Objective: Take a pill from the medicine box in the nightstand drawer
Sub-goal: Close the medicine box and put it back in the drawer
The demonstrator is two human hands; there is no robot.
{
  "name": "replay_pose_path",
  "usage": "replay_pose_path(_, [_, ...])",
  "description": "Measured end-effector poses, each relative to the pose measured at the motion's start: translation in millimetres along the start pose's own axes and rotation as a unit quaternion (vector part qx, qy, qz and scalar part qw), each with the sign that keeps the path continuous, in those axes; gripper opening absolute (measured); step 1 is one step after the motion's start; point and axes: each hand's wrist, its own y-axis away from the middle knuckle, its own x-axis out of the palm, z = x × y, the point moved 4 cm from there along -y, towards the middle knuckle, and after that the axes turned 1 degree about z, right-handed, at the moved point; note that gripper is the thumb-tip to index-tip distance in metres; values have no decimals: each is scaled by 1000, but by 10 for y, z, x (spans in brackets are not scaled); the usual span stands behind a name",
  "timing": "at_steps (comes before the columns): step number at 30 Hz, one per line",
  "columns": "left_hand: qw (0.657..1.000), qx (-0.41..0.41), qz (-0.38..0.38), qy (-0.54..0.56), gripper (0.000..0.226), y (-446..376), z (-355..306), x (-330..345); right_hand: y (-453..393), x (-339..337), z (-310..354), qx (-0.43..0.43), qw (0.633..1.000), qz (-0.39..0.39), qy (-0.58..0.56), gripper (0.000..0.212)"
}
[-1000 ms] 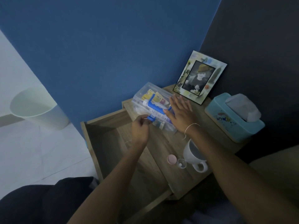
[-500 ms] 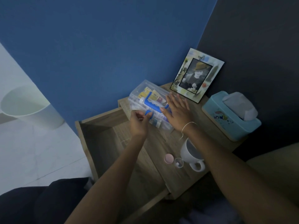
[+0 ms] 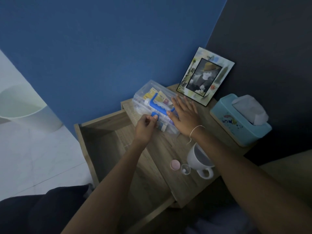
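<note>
Two hands work at a clear medicine box (image 3: pixel 156 105) that sits on top of the nightstand (image 3: pixel 168 149), near its back left corner against the blue wall (image 3: pixel 109 48). The left hand (image 3: pixel 145 129) has its grip closed on the blue latch (image 3: pixel 155 115) at the front edge of the box, thumb and fingertips pinched on it. The right hand (image 3: pixel 184 114) lies flat, its grip open, fingers spread and palm pressed down on the right part of the lid, thumb touching the blue handle (image 3: pixel 159 107). A thin string bracelet (image 3: pixel 195 130) circles that wrist. Packets in yellow and other colours show through the lid; no single pill can be made out inside.

Below the box the nightstand drawer (image 3: pixel 104 141) stands pulled out toward the left, its inside dark. Nearer the camera on the wooden top stand a white mug (image 3: pixel 199 159), a small clear vial (image 3: pixel 185 169) just beside it, and a pink cap (image 3: pixel 175 164) next to the vial. A framed picture (image 3: pixel 205 76) leans at the back corner, and a light blue tissue box (image 3: pixel 239 120) sits to the right. A pale bin (image 3: pixel 25 108) stands on the floor at far left.
</note>
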Motion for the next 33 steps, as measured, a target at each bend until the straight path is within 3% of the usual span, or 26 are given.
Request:
replay_pose_path(7, [992,-73,23,97,12,-98,18,22,-22,5,16,10,1000,9,1,65])
replay_pose_path(11, [982,-100,-12,161,16,-44,99,-42,-23,-19,22,18,1000,14,3,66])
replay_pose_path(23, [991,-83,41,95,33,-49,100,4,-19,9,6,8,1000,9,7,66])
replay_pose_path(27, [978,-132,103,123,26,-147,26,30,-25,20,3,2,1000,0,3,67])
replay_pose_path(33, [984,-148,56,85,25,-181,1,19,-33,13,24,12,1000,4,6,65])
